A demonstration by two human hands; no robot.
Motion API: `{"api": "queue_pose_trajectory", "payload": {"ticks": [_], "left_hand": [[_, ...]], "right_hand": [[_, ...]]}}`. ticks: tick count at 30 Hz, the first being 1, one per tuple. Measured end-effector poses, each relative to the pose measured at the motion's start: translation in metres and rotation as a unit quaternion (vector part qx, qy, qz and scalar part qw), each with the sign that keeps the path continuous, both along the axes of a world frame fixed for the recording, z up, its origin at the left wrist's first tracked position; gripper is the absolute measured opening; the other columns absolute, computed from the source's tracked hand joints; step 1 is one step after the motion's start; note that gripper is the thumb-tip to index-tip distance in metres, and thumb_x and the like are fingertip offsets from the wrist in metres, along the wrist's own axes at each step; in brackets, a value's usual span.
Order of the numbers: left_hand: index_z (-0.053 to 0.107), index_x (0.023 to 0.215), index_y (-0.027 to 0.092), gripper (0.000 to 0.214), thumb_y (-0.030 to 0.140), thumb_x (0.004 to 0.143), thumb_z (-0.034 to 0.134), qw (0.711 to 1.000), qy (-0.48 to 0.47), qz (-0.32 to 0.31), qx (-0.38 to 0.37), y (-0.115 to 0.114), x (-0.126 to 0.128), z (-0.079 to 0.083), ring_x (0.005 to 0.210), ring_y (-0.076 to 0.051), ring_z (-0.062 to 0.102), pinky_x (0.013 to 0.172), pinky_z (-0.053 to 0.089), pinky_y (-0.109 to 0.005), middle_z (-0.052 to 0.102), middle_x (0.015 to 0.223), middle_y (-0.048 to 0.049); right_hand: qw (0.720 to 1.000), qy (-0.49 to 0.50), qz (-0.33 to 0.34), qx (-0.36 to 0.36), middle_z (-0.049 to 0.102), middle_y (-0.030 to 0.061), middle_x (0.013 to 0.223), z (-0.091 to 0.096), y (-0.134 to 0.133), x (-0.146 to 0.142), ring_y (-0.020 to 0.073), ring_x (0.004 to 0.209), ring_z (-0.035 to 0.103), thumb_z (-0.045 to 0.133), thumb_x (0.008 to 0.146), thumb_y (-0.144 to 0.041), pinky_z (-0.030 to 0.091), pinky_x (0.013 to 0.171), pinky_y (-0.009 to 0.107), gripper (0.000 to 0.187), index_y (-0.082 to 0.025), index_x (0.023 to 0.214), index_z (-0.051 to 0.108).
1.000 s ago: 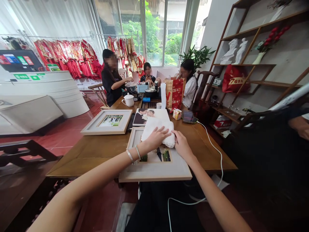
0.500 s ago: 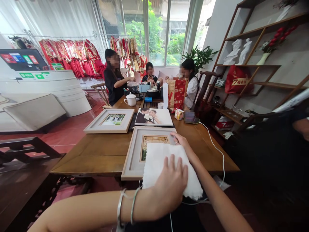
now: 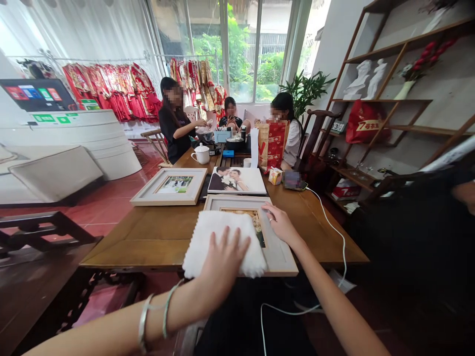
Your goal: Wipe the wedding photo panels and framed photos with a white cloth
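Observation:
My left hand lies flat with fingers spread on a white cloth, pressing it against a framed photo. The cloth covers the left and lower part of this pale wooden picture frame and most of its picture. Bent loosely, the fingers of my right hand rest on the frame's upper right, apart from the cloth. Just beyond, a wedding photo panel lies flat, and a second framed photo is to its left. Two bangles circle my left wrist.
A lidded white mug, a red paper bag, a small box and a phone with a white cable stand or lie on the wooden table. Three people sit around its far end.
My left hand has slid the white cloth leftward across the picture frame, uncovering its lower right side. My right hand stays at the upper right of the frame.

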State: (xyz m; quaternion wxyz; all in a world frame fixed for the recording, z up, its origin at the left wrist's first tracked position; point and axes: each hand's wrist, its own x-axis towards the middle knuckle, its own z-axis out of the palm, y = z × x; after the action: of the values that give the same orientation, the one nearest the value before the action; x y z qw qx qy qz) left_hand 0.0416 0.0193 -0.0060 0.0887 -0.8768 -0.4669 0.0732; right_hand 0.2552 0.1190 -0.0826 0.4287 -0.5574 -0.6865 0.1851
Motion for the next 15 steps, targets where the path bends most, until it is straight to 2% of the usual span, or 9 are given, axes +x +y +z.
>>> {"api": "queue_pose_trajectory", "payload": {"ticks": [2,7,11,15], "left_hand": [[0.037,0.139,0.026,0.063,0.000,0.082,0.041,0.999,-0.002,0.047,0.016,0.029,-0.005,0.001,0.133,-0.036,0.032,0.097,0.035,-0.064,0.036,0.146,-0.0126],[0.038,0.138,0.024,0.061,0.000,0.082,0.041,0.997,-0.035,0.026,0.061,0.085,-0.004,0.002,0.132,-0.034,0.033,0.099,0.035,-0.058,0.037,0.144,-0.0135],[0.034,0.139,0.025,0.066,0.003,0.079,0.050,0.995,-0.061,0.018,0.083,0.106,0.009,0.003,0.133,-0.033,0.029,0.102,0.033,-0.057,0.035,0.145,-0.0124],[0.033,0.139,0.026,0.070,0.002,0.077,0.055,0.998,-0.054,0.023,0.039,0.107,0.011,0.004,0.134,-0.037,0.027,0.098,0.031,-0.064,0.032,0.146,-0.0147]], "right_hand": [[1.000,-0.002,0.001,0.002,0.056,0.0127,0.131,0.000,0.000,0.000,0.0230,0.123,0.051,0.042,0.080,-0.008,0.036,0.107,0.042,0.039,-0.016,0.110,0.066],[1.000,-0.011,0.009,0.011,0.056,0.0128,0.131,-0.003,0.001,0.001,0.0225,0.125,0.049,0.044,0.079,-0.007,0.035,0.107,0.041,0.039,-0.016,0.111,0.065],[1.000,-0.013,0.006,0.017,0.058,0.0112,0.129,-0.004,0.002,0.003,0.0222,0.125,0.049,0.044,0.078,-0.005,0.036,0.107,0.042,0.040,-0.018,0.110,0.065],[1.000,-0.008,0.008,0.016,0.057,0.0112,0.130,-0.003,0.002,0.003,0.0225,0.124,0.050,0.044,0.079,-0.005,0.036,0.107,0.043,0.040,-0.018,0.110,0.065]]}}
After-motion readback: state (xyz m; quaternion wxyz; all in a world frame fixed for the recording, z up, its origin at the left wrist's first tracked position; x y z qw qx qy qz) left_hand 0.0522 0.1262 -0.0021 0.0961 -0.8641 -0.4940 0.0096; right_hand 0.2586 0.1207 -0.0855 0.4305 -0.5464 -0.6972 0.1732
